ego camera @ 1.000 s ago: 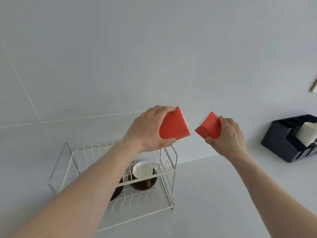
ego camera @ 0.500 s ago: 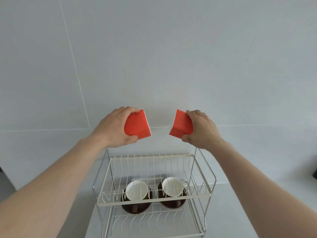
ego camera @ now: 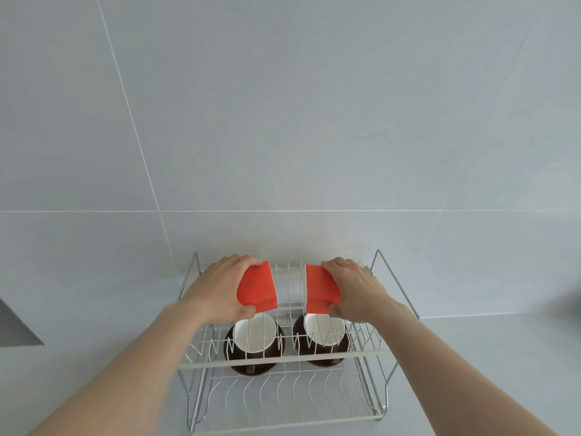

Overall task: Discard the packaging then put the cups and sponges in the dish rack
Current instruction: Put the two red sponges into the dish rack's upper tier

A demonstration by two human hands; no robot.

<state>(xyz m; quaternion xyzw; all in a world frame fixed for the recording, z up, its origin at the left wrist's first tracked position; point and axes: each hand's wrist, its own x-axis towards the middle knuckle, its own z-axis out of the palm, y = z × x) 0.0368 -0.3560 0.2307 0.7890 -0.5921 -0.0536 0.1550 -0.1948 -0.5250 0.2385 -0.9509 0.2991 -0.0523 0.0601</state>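
Observation:
A white two-tier wire dish rack [ego camera: 283, 360] stands against the tiled wall. Two brown cups with white insides, the left cup [ego camera: 255, 336] and the right cup [ego camera: 325, 333], sit on its lower tier. My left hand [ego camera: 217, 291] grips an orange sponge [ego camera: 258, 291] with a white edge, held upright over the back of the upper tier. My right hand [ego camera: 358, 292] grips a second orange sponge [ego camera: 320, 291] the same way, a short gap to the right. Whether the sponges touch the wires is unclear.
The grey counter [ego camera: 487, 372] spreads right and left of the rack. The grey tiled wall [ego camera: 283, 121] rises directly behind it. A darker grey edge [ego camera: 15, 328] shows at the far left.
Both hands have come down with the sponges from in front of the wall to the rack's upper tier. The view has centred on the rack, and the black organiser has left view.

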